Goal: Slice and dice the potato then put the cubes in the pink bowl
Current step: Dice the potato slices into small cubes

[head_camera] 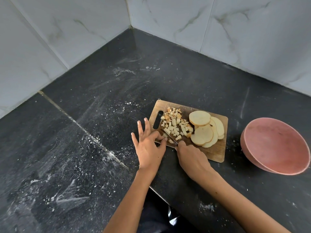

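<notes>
My right hand (191, 158) is curled round the handle of the knife (169, 136), which my fist hides almost wholly; the blade slants up and to the left across the near left part of the wooden cutting board (217, 153), its edge down among the potato pieces; my left hand (148, 145) lies at the board's near left corner, thumb and forefinger pinching a small strip of potato (165, 138) right against the blade, while the other three fingers are straight and spread, lifted out over the dark counter (84, 148); a loose heap of potato cubes (175, 125) covers the left half of the board beside its handle slot; a fan of round potato slices (204, 130), overlapping one another, lies uncut on the right half, touching the heap's edge; the pink bowl (276, 147) stands on the counter to the right of the board, apart from it, with no cubes in it; white specks and smears mark the counter, which meets marble-patterned wall tiles (235, 31) at the corner behind.
</notes>
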### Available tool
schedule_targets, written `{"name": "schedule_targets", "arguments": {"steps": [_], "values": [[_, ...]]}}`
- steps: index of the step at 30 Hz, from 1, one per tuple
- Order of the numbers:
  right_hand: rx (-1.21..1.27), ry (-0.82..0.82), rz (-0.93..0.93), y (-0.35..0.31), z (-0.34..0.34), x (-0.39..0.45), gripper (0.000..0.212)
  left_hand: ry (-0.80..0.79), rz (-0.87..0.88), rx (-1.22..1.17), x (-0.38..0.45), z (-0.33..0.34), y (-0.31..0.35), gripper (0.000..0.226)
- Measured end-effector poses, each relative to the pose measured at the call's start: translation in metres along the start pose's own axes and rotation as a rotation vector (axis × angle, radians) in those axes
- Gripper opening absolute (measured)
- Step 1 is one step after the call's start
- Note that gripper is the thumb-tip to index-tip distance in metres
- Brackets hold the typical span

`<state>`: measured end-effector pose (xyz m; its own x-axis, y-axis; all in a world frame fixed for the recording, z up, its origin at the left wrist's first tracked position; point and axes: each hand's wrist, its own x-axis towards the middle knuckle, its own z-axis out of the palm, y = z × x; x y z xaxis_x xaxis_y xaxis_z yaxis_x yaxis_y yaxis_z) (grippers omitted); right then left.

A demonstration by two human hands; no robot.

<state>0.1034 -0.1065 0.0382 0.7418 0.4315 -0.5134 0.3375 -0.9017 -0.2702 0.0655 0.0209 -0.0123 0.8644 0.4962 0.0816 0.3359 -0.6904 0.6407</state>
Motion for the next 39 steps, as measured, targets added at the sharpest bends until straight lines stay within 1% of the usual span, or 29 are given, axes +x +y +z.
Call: {"name": "schedule_targets", "arguments": {"steps": [8, 12, 16, 21, 24, 28, 31, 34, 36, 38, 39], "values": [[-0.044, 0.009, 0.0, 0.0, -0.005, 0.003, 0.019, -0.006, 0.001, -0.01, -0.001, 0.002, 0.001, 0.024], [-0.046, -0.013, -0.008, -0.002, -0.005, -0.001, 0.019, 0.007, -0.007, -0.003, -0.002, 0.002, 0.002, 0.024], [-0.034, -0.027, 0.01, 0.003, -0.006, -0.008, 0.014, 0.02, 0.002, 0.01, -0.002, 0.003, 0.003, 0.021], [-0.069, -0.062, 0.014, 0.009, -0.008, -0.018, 0.016, 0.032, 0.01, 0.032, -0.001, 0.004, 0.004, 0.021], [-0.124, -0.05, -0.013, 0.012, -0.01, -0.022, 0.016, 0.054, 0.017, 0.056, -0.003, 0.005, 0.004, 0.018], [-0.153, 0.009, -0.049, 0.023, -0.012, -0.022, 0.013, 0.096, 0.029, 0.095, -0.004, 0.01, 0.003, 0.012], [-0.172, 0.023, -0.059, 0.029, -0.014, -0.02, 0.015, 0.124, 0.047, 0.105, -0.002, 0.01, 0.0, 0.011], [-0.108, 0.043, -0.069, 0.035, -0.018, -0.021, 0.023, 0.135, 0.109, 0.1, 0.0, 0.004, -0.002, 0.014], [-0.039, 0.079, -0.06, 0.038, -0.022, -0.02, 0.026, 0.18, 0.137, 0.069, -0.002, -0.001, -0.001, 0.015], [0.031, 0.098, -0.034, 0.041, -0.023, -0.018, 0.025, 0.206, 0.104, -0.007, -0.005, -0.007, 0.003, 0.021], [0.063, 0.098, -0.015, 0.042, -0.022, -0.016, 0.024, 0.182, 0.063, -0.065, -0.006, -0.01, 0.004, 0.025]]}}
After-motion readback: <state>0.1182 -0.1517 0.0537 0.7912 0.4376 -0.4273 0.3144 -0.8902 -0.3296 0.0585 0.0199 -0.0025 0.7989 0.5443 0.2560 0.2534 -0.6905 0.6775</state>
